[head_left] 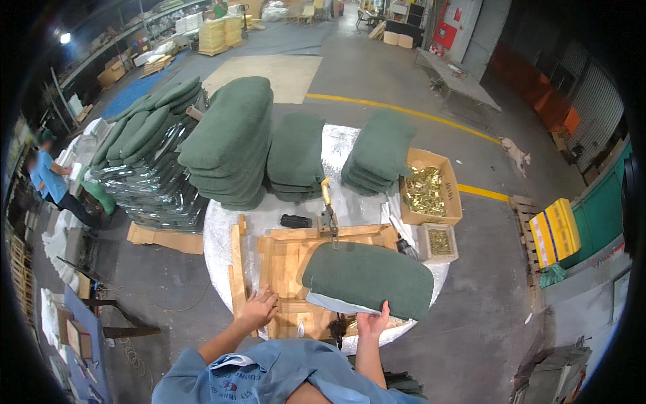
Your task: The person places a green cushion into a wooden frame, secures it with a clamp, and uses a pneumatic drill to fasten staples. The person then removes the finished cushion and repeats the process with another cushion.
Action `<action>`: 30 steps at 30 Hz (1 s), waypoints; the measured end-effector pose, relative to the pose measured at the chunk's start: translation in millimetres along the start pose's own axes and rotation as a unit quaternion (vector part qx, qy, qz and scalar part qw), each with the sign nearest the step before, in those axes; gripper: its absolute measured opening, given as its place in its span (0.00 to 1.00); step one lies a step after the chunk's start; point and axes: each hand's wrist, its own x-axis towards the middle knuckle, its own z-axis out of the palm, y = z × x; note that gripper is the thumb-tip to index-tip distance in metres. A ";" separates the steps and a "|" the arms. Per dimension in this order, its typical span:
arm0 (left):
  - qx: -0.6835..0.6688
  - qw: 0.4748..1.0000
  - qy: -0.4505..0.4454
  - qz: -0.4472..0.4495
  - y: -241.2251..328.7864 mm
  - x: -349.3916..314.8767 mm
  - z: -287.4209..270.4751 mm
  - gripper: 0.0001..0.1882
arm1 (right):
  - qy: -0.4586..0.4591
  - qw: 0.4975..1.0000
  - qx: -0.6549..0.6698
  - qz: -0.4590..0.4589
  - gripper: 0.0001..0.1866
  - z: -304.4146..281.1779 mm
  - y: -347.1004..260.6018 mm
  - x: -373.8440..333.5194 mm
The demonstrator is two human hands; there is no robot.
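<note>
A dark green padded cushion [370,279] lies tilted over the right part of a wooden frame [286,269], a strip of its pale underside showing along the near edge. My right hand [373,323] grips that near edge, thumb up against the green cloth and the other fingers beneath, partly hidden. On the frame's left side rests my left hand [259,308], its fingers stretched out and holding nothing. A toggle clamp [328,219] with a yellow handle stands at the frame's far rail. Another dark metal clamp [338,328] shows at the near rail, partly covered.
Stacks of green cushions [229,141] stand across the round, silvery-covered table [219,249]. A carton [441,215] of brass-coloured metal parts and a small box [441,242] of fasteners sit at the right. A black object [296,221] lies behind the frame. Another person [50,178] stands far left.
</note>
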 end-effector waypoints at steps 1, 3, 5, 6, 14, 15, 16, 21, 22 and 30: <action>-0.015 1.000 -0.005 -0.011 7.2 -0.4 -0.3 0.28 | -0.008 1.000 -0.001 0.015 0.25 0.8 2.2 3.6; -0.040 0.998 -0.011 -0.044 16.5 -6.9 0.7 0.27 | -0.029 0.998 -0.002 0.055 0.24 6.1 14.8 13.5; -0.036 0.998 -0.021 -0.055 19.6 -9.8 1.7 0.25 | -0.023 0.996 0.010 0.085 0.24 10.9 24.1 20.7; -0.023 0.998 -0.031 -0.056 18.8 -10.4 1.2 0.24 | -0.019 0.995 0.014 0.100 0.24 13.2 26.9 23.6; 0.003 0.995 -0.049 -0.083 29.0 -4.1 -8.0 0.21 | 0.049 0.970 -0.022 0.236 0.22 1.7 50.9 41.4; 0.014 0.995 -0.043 -0.087 33.4 -3.9 -13.2 0.21 | 0.052 0.965 -0.042 0.253 0.23 -0.9 51.2 41.3; 0.040 0.995 -0.037 -0.084 35.5 -6.4 -13.2 0.20 | 0.055 0.960 -0.062 0.268 0.24 -3.8 48.9 42.0; 0.003 0.979 -0.029 -0.200 86.8 31.5 -36.9 0.17 | 0.038 0.935 -0.141 0.324 0.25 -11.7 37.8 59.6; -0.024 0.970 -0.025 -0.239 103.3 45.7 -38.5 0.16 | 0.041 0.930 -0.154 0.331 0.25 -12.6 36.2 60.5; -0.039 0.982 0.181 0.045 269.5 191.7 -7.4 0.19 | -0.058 0.866 -0.311 0.388 0.24 -75.2 15.8 95.8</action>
